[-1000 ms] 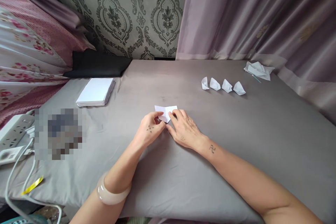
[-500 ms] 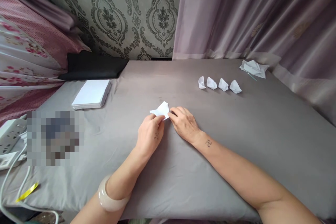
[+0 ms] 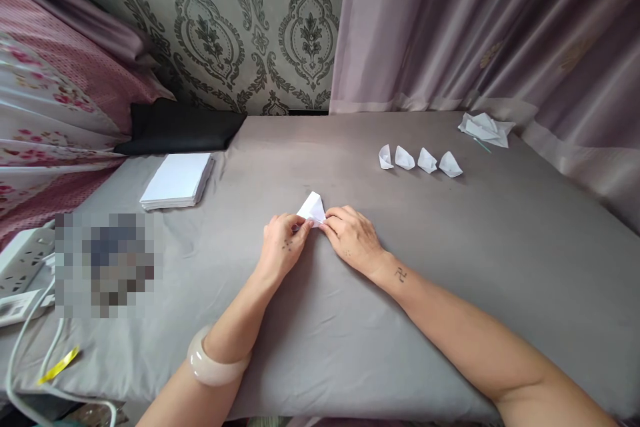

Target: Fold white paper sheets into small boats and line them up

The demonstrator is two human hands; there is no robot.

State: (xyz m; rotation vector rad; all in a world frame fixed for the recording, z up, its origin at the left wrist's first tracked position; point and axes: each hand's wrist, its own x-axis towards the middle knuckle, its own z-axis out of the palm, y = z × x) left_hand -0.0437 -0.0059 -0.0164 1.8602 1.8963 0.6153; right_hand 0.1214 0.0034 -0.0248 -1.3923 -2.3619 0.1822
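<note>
A small piece of folded white paper (image 3: 313, 205) is held just above or on the grey cloth, its pointed end facing away from me. My left hand (image 3: 284, 240) pinches its near left edge between thumb and fingers. At the near right corner, my right hand (image 3: 354, 235) grips the paper with thumb and forefinger. The fingertips hide part of its lower edge. Further back to the right stands a row of several folded white paper shapes (image 3: 405, 158), like little boats or cups.
A stack of white paper (image 3: 177, 177) lies at the left, with a black cloth (image 3: 180, 127) behind it. Several loose papers (image 3: 485, 128) lie at the back right. Power strips (image 3: 23, 257), white cables and a yellow strip (image 3: 60, 365) are at the left edge.
The paper was spread open with a centre crease, then turned over and lifted. Now its point faces away, and both hands pinch its near edge.
</note>
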